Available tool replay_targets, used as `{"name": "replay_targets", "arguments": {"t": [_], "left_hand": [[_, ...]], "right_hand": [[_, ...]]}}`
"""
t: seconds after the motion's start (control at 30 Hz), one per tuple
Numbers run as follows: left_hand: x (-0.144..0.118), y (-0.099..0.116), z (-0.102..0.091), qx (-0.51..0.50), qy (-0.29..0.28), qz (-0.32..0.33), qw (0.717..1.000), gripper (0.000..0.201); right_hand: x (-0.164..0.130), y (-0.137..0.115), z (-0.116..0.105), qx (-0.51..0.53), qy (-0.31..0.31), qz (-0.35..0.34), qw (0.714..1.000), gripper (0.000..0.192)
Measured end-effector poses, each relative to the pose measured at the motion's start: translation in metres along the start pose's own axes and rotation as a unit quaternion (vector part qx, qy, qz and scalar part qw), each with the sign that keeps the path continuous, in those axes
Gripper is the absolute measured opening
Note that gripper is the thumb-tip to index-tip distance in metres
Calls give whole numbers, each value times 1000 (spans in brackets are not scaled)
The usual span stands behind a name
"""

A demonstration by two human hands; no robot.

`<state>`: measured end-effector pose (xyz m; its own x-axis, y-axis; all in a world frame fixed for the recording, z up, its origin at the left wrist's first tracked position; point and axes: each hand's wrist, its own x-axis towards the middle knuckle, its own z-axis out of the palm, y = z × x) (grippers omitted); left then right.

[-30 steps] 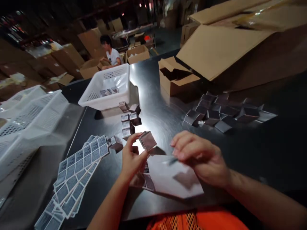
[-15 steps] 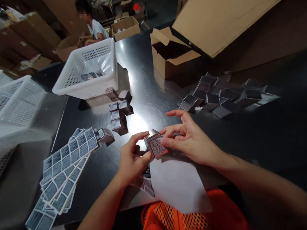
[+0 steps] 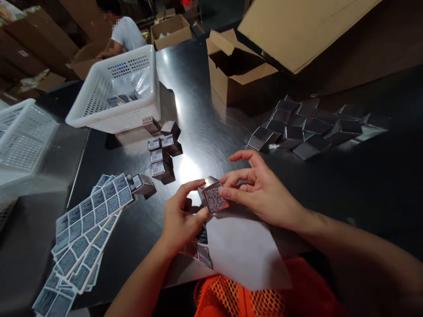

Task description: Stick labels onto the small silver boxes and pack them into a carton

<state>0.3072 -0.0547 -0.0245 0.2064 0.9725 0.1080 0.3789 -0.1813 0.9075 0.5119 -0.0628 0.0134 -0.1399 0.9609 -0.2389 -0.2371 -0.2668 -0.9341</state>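
Note:
My left hand (image 3: 181, 215) grips a small silvery box (image 3: 209, 181) between thumb and fingers, tilted above the table. On the face toward me lies a square label (image 3: 214, 199) with a dense speckled print. My right hand (image 3: 264, 191) pinches the label's right edge between thumb and fingertip, its index finger raised. Whether the label sticks flat all over cannot be made out. Below both hands rests a mostly bare white backing sheet (image 3: 243, 248), with a few dark labels left of it, partly covered by my left hand.
Fanned label sheets (image 3: 89, 215) lie left, beside several labelled boxes (image 3: 161, 169). Plain silvery boxes (image 3: 291, 137) cluster at right. Behind stand a white basket (image 3: 132, 116) and an open carton (image 3: 220, 83). A person in a white shirt (image 3: 128, 34) sits beyond the table.
The view has shifted slightly. Both hands keep nearly the same hold on the box and label. The person at the back has leaned left, arm lower behind the basket.

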Motion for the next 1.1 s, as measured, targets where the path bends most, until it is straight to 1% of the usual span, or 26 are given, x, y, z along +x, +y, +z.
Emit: {"name": "replay_targets", "arguments": {"t": [0.1,0.43,0.57,0.67,0.77,0.83,0.87,0.9,0.93,1.0,1.03,1.07,1.1], "left_hand": [[0,-1,0,0,-2,-5,1000,45],[-3,-4,0,20,6,11,1000,45],[-3,-5,0,19,11,35,999,46],[-3,-8,0,29,17,50,998,47],[-4,-11,0,47,17,62,997,46],[-4,-12,-1,52,20,79,995,45],[-4,-13,-2,47,18,90,995,44],[-3,-12,-3,39,10,100,994,43],[-3,-12,-4,30,-4,109,994,41],[-2,-11,-7,25,-40,121,991,40],[-1,-10,-9,31,-54,123,990,43],[0,-10,-11,47,-58,120,990,48],[1,-9,-13,71,-52,113,990,55]], "right_hand": [[0,-1,0,1,-1,4,1000,64],[0,0,0,-3,0,6,1000,62],[-1,1,0,-16,3,-7,1000,61],[-2,4,2,-56,23,-37,997,60],[-1,6,3,-108,68,-69,989,58],[2,6,0,-141,98,-73,982,60],[3,5,-3,-153,100,-69,981,64],[6,5,-5,-157,85,-62,982,70],[8,4,-8,-152,52,-51,986,75],[14,4,-13,-122,-61,-24,990,80],[17,3,-15,-105,-116,-18,987,78],[20,3,-18,-100,-154,-27,983,72],[24,3,-21,-116,-163,-55,978,64]]}}
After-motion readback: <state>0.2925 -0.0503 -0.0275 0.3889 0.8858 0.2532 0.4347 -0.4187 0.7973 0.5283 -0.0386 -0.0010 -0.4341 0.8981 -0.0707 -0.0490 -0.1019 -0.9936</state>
